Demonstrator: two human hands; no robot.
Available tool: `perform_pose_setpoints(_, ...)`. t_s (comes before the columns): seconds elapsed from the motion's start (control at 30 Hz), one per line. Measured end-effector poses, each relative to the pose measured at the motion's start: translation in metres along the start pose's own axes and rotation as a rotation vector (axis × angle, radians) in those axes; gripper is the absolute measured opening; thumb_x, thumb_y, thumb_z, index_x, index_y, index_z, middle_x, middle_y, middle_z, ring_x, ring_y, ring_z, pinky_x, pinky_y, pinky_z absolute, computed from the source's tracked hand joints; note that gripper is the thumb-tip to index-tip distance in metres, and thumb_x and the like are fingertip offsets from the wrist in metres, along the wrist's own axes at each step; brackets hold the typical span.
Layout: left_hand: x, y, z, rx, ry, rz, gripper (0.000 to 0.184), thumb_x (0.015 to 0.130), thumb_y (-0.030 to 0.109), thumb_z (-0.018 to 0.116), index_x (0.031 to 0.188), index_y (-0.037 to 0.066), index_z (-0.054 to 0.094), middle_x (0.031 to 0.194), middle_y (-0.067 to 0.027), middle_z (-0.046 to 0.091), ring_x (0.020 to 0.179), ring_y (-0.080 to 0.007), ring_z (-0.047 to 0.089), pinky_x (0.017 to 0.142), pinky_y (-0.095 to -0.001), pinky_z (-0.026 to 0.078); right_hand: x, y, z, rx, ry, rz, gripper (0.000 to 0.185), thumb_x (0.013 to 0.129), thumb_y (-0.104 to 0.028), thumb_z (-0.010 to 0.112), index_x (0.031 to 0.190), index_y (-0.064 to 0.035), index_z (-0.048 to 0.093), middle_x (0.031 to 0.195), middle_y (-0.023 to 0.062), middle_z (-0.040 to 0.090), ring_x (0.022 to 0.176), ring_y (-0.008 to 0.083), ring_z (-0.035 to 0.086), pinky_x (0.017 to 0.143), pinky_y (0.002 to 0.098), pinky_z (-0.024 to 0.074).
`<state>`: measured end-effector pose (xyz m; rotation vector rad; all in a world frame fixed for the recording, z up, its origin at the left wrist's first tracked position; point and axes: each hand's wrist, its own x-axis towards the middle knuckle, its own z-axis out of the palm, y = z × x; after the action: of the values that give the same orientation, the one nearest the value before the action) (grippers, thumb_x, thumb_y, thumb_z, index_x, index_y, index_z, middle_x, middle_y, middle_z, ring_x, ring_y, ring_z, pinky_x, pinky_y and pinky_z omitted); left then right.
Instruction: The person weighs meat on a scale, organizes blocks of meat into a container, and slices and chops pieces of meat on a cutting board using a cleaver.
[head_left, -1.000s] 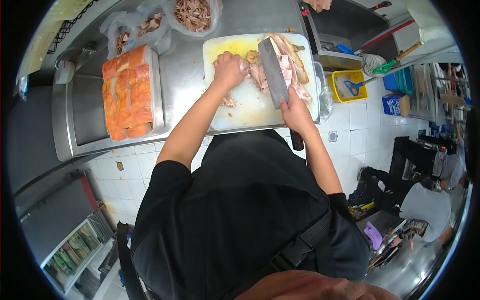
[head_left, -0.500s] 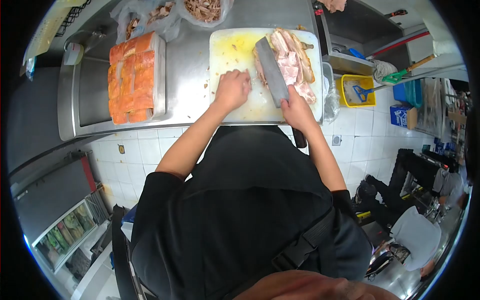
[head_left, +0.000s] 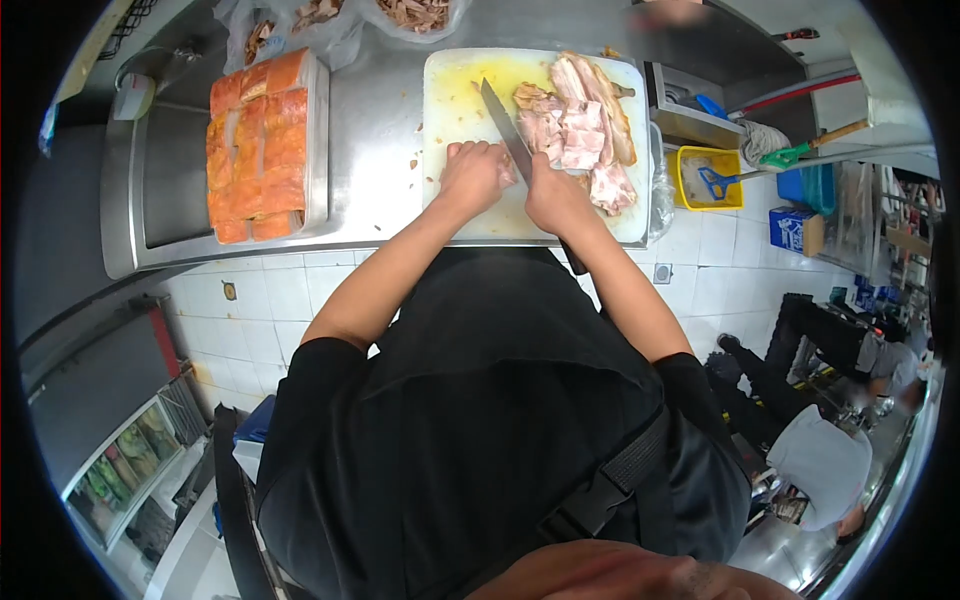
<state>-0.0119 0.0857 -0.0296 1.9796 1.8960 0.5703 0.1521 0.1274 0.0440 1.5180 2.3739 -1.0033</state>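
My right hand (head_left: 560,198) grips the dark handle of a cleaver (head_left: 508,128). The blade stands nearly edge-up over the white cutting board (head_left: 470,222), slanting away from me to the upper left. Just left of the blade, my left hand (head_left: 472,178) has its fingers curled on a small pinkish piece of meat (head_left: 507,172), mostly hidden under the fingers. Right of the cleaver lie several slabs of cooked pork (head_left: 582,125), pale with browned edges. Meat scraps dot the board's yellow-stained surface.
A metal tray (head_left: 317,150) stacked with orange-brown roasted slabs (head_left: 258,150) stands left on the steel counter (head_left: 375,130). Plastic bags of chopped meat (head_left: 415,12) sit at the back. A yellow bucket (head_left: 708,180) is on the right, and other people (head_left: 820,465) work at lower right.
The cleaver has moved left, off the pork, and turned from showing its broad side to nearly edge-up. My right hand has shifted left with it. My left hand stays near the same spot.
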Motion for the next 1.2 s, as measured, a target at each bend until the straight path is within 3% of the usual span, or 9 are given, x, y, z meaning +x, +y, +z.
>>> perform_pose_setpoints(0.1,0.005,0.004,-0.003,-0.003,-0.064,-0.014,0.020,0.079,0.012,0.069,0.097,0.006,0.066,0.091,-0.0129,0.066,0.095,-0.0310,0.061,0.089,-0.0450,0.038,-0.008,-0.009,-0.003,-0.030,0.046,-0.016,0.027,0.086,-0.004,0.045,0.110,0.0079,0.044,0.085,0.0380,0.064,0.086,0.0518,0.065,0.074,0.0616,0.0478)
perform_pose_setpoints(0.2,0.007,0.001,0.001,0.005,-0.059,0.001,0.019,0.079,0.013,0.068,0.096,0.004,0.066,0.092,-0.0146,0.066,0.094,-0.0324,0.062,0.088,-0.0456,0.039,-0.017,-0.022,-0.009,-0.063,-0.031,0.073,0.029,0.090,-0.007,0.044,0.114,0.0084,0.046,0.095,0.0365,0.066,0.092,0.0492,0.067,0.083,0.0572,0.0506)
perform_pose_setpoints(0.3,0.012,-0.001,0.002,0.031,-0.112,-0.020,0.018,0.080,0.014,0.068,0.094,0.004,0.065,0.092,-0.0160,0.067,0.093,-0.0334,0.063,0.087,-0.0462,0.040,0.013,0.003,0.044,-0.043,0.098,0.003,0.029,0.090,-0.007,0.045,0.115,0.0079,0.046,0.095,0.0353,0.067,0.092,0.0489,0.067,0.084,0.0567,0.0507)
perform_pose_setpoints(0.4,0.018,-0.002,0.001,-0.002,-0.153,-0.054,0.018,0.080,0.016,0.068,0.094,0.004,0.065,0.093,-0.0169,0.068,0.094,-0.0334,0.064,0.087,-0.0464,0.040,0.014,-0.016,0.025,-0.045,0.053,0.054,0.029,0.090,-0.008,0.046,0.115,0.0077,0.046,0.096,0.0338,0.067,0.093,0.0487,0.067,0.085,0.0559,0.0507)
perform_pose_setpoints(0.5,0.012,-0.006,-0.002,-0.032,-0.113,-0.006,0.018,0.081,0.017,0.067,0.094,0.004,0.065,0.093,-0.0174,0.068,0.096,-0.0324,0.065,0.088,-0.0462,0.040,0.004,-0.031,-0.015,-0.098,-0.026,0.106,0.030,0.090,-0.007,0.046,0.115,0.0078,0.046,0.096,0.0342,0.067,0.093,0.0487,0.067,0.086,0.0556,0.0509)
perform_pose_setpoints(0.87,0.016,-0.010,-0.002,-0.035,-0.138,-0.010,0.020,0.082,0.018,0.066,0.093,0.002,0.065,0.092,-0.0184,0.069,0.091,-0.0349,0.066,0.086,-0.0460,0.041,-0.003,-0.037,0.001,-0.139,-0.079,0.119,0.033,0.090,-0.008,0.043,0.118,0.0091,0.044,0.092,0.0368,0.066,0.090,0.0500,0.067,0.082,0.0568,0.0512)
perform_pose_setpoints(0.93,0.012,-0.008,0.000,-0.038,-0.147,-0.009,0.019,0.083,0.018,0.065,0.092,0.002,0.065,0.092,-0.0193,0.069,0.089,-0.0355,0.066,0.085,-0.0463,0.041,0.011,-0.017,0.040,-0.082,0.084,0.054,0.031,0.090,-0.009,0.045,0.116,0.0082,0.042,0.090,0.0362,0.066,0.087,0.0507,0.067,0.080,0.0579,0.0510)
perform_pose_setpoints(1.2,0.016,-0.015,0.000,-0.032,-0.177,-0.007,0.019,0.081,0.015,0.064,0.094,0.002,0.063,0.092,-0.0188,0.069,0.087,-0.0356,0.067,0.084,-0.0465,0.041,0.008,-0.029,0.029,-0.018,0.095,0.069,0.027,0.091,-0.011,0.049,0.111,0.0062,0.042,0.089,0.0360,0.066,0.086,0.0514,0.066,0.078,0.0584,0.0505)
